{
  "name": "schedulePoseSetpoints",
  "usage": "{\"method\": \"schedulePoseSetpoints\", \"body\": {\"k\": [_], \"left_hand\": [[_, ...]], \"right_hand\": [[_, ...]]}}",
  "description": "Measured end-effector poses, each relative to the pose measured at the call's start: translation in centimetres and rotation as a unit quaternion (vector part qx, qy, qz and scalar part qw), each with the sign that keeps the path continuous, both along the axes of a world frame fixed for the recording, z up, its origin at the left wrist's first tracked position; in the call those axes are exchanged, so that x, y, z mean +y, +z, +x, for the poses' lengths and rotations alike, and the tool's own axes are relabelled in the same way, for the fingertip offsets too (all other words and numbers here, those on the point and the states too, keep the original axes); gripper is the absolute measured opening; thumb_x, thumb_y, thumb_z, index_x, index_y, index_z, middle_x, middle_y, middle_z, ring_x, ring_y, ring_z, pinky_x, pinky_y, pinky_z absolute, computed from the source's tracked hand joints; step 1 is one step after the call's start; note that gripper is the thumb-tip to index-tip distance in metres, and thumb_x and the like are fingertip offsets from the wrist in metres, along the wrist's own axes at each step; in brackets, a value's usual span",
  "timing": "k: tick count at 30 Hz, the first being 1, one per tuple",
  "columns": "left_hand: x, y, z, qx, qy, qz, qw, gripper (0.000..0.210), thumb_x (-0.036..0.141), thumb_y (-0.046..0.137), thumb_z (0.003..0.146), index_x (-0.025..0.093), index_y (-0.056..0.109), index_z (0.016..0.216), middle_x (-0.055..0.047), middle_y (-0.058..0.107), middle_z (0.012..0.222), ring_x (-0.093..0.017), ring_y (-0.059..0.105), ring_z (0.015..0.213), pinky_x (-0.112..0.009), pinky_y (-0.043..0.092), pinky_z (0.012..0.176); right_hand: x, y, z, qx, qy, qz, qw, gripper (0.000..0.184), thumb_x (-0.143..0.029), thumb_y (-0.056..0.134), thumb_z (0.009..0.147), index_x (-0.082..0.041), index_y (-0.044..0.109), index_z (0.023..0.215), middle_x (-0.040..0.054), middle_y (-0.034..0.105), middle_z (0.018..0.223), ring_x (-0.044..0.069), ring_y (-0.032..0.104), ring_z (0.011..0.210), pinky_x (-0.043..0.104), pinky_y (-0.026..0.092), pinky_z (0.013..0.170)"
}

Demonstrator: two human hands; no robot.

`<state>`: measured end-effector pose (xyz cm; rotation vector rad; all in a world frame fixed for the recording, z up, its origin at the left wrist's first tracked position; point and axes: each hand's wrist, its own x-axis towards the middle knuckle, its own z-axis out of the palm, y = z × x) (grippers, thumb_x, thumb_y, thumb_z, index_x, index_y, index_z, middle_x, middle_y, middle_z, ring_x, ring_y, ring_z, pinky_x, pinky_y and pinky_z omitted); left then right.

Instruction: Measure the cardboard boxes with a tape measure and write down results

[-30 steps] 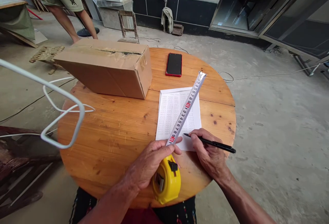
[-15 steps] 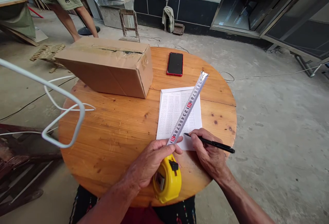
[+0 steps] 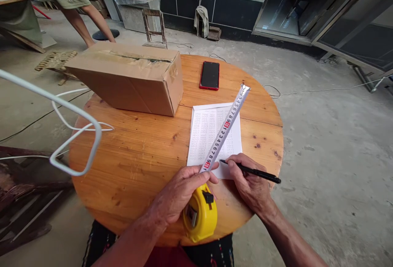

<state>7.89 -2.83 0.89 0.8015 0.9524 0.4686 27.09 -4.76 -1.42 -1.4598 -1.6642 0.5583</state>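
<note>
My left hand [image 3: 186, 189] is closed on a yellow tape measure [image 3: 202, 218], with thumb and fingers pinching the blade where it leaves the case. The pulled-out silver blade [image 3: 223, 133] slants up and right across a white sheet of paper [image 3: 199, 136] covered in rows of small handwriting. A black pen [image 3: 254, 171] is gripped in my right hand [image 3: 250, 181], which rests at the paper's lower right corner. The pen's tip points left, at the paper close to the blade; whether it touches is hard to tell.
On the round wooden table [image 3: 138, 148] stand a cardboard box [image 3: 132, 79] at the back left and a red-edged phone [image 3: 209, 75] behind the paper. A thick white cable [image 3: 95, 136] loops at the left. Another person's legs [image 3: 82, 21] show behind the box.
My hands, the tape measure and the pen hold almost the same positions. In the background, the other person's legs have shifted slightly left.
</note>
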Motion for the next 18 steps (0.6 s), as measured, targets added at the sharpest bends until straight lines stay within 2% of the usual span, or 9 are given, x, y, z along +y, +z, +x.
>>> {"method": "schedulePoseSetpoints", "body": {"k": [7, 13, 18], "left_hand": [[-0.09, -0.02, 0.05, -0.017, 0.006, -0.008, 1.0, 0.024, 0.035, 0.055, 0.087, 0.016, 0.069, 0.083, -0.009, 0.074, 0.075, -0.018, 0.061, 0.068, -0.029, 0.047, 0.074], [-0.06, 0.14, 0.15, -0.012, 0.013, -0.017, 1.0, 0.023, 0.034, 0.057, 0.085, 0.015, 0.069, 0.082, -0.013, 0.073, 0.1, -0.015, 0.061, 0.067, -0.028, 0.047, 0.069], [0.0, -0.02, 0.33, -0.021, 0.016, -0.024, 0.999, 0.021, 0.034, 0.057, 0.086, 0.016, 0.068, 0.084, -0.011, 0.074, 0.085, -0.017, 0.064, 0.067, -0.027, 0.047, 0.067]], "right_hand": [[0.11, -0.02, -0.12, 0.008, -0.011, -0.005, 1.0, 0.012, -0.018, 0.052, 0.089, -0.018, 0.062, 0.082, -0.001, 0.06, 0.068, 0.011, 0.053, 0.059, 0.023, 0.042, 0.055], [-0.04, -0.05, -0.15, 0.006, -0.008, 0.002, 1.0, 0.014, -0.016, 0.051, 0.088, -0.018, 0.062, 0.08, -0.0011, 0.061, 0.069, 0.01, 0.053, 0.06, 0.023, 0.042, 0.056], [-0.11, -0.21, 0.07, 0.021, -0.032, 0.007, 0.999, 0.014, -0.019, 0.051, 0.089, -0.019, 0.062, 0.081, -0.0003, 0.062, 0.07, 0.012, 0.056, 0.064, 0.024, 0.043, 0.058]]}}
